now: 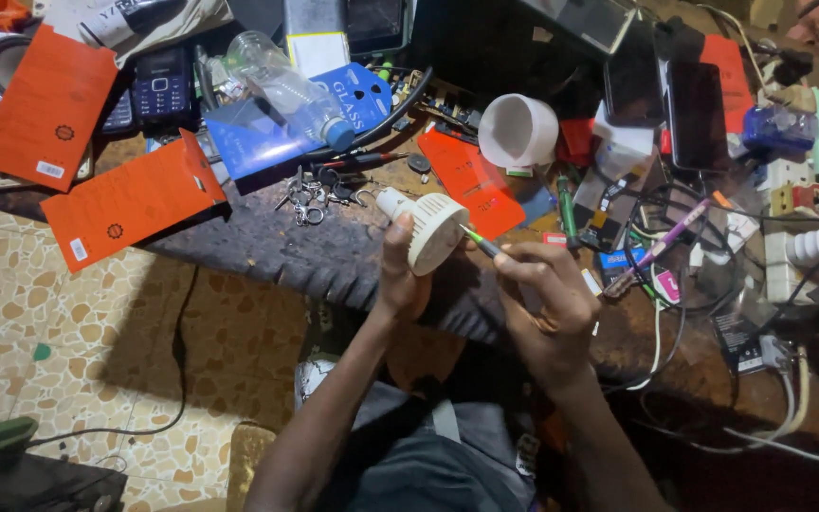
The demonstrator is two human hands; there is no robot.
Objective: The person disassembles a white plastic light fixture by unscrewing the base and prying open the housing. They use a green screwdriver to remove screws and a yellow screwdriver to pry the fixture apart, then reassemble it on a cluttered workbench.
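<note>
While the left hand [400,275] grips a bulb housing [431,230], the right hand [547,294] pinches a screwdriver [479,241] into it.

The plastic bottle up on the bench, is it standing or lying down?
Lying down. The clear bottle rests on its side across a blue card, its blue cap pointing toward the person.

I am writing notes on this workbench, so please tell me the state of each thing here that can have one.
Left hand: holds the white bulb body.
White bulb body: lifted off the bench, tilted.
Right hand: fingers pinch the small screwdriver.
Small screwdriver: tip against the bulb body.
White cup: on its side.
Plastic bottle: lying down, capped.
</note>
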